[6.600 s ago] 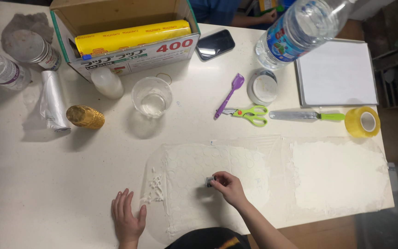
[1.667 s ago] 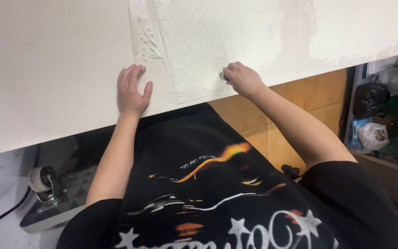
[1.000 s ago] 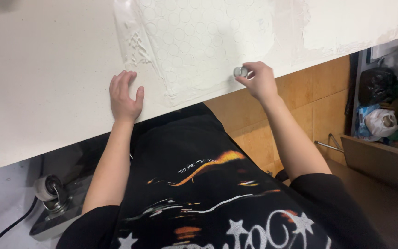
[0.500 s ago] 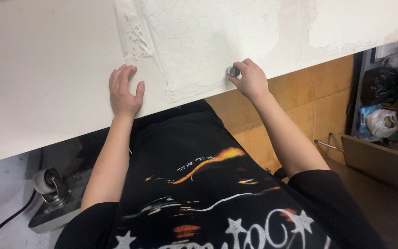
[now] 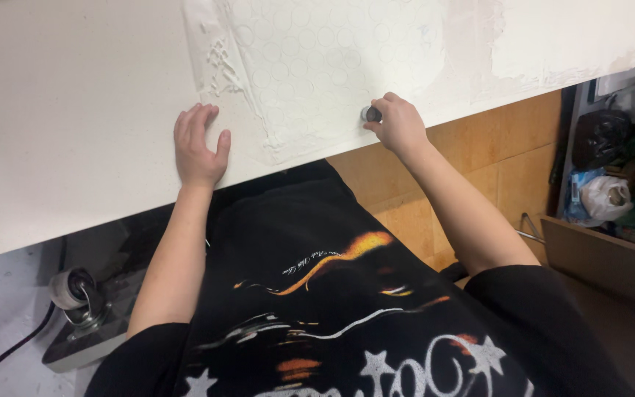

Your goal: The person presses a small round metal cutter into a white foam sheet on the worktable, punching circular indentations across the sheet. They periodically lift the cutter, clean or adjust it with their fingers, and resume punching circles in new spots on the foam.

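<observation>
White desk (image 5: 75, 110) fills the top of the view, with a thin sheet of pale dough (image 5: 317, 66) stamped with circles. A small round cutter (image 5: 370, 114), perhaps metal, has been moved to the sheet's near edge and is gripped by the right hand (image 5: 398, 123). The left hand (image 5: 198, 143) is laid open and flat beside the sheet.

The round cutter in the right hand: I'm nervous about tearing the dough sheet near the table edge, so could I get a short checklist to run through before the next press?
1. Right hand grip on the small round cutter: ok, fingers closed around it.
2. Cutter on the dough sheet: ok, near its lower edge.
3. Left hand steadying: ok, flat on the white table, fingertips by the sheet's left edge.
4. Uncut dough under the cutter: cannot tell, hand hides it.
5. Crumpled dough strip at upper left: not ok, bunched up.
</observation>
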Demonstrator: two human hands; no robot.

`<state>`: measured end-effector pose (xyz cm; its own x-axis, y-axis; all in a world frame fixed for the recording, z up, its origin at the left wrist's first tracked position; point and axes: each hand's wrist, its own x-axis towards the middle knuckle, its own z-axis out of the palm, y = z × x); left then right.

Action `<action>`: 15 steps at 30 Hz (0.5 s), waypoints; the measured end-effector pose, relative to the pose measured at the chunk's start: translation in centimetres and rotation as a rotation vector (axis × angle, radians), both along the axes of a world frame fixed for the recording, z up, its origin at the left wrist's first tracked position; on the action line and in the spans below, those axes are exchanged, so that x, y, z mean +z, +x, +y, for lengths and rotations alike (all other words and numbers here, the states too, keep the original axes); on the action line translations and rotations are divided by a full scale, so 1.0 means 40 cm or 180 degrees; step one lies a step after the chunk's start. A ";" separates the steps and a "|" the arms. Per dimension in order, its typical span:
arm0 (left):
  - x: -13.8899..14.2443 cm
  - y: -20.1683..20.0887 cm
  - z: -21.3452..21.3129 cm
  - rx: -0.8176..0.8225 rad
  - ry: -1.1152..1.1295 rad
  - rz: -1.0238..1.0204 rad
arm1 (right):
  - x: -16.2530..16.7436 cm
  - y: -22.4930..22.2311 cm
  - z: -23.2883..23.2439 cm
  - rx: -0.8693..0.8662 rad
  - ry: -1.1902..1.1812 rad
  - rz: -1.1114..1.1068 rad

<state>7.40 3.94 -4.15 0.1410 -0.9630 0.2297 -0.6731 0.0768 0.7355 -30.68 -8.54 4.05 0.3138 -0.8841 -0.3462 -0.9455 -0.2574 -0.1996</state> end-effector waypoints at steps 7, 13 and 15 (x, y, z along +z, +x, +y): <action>0.000 0.003 -0.003 -0.0003 -0.0072 0.0007 | 0.005 0.008 -0.027 0.0539 0.0053 0.0230; 0.008 0.001 -0.007 0.0011 -0.0043 -0.0046 | 0.005 -0.002 -0.036 0.0603 0.0376 0.0448; 0.009 0.000 -0.009 0.0004 -0.0062 -0.0027 | 0.007 0.001 -0.034 0.0643 0.0281 0.0432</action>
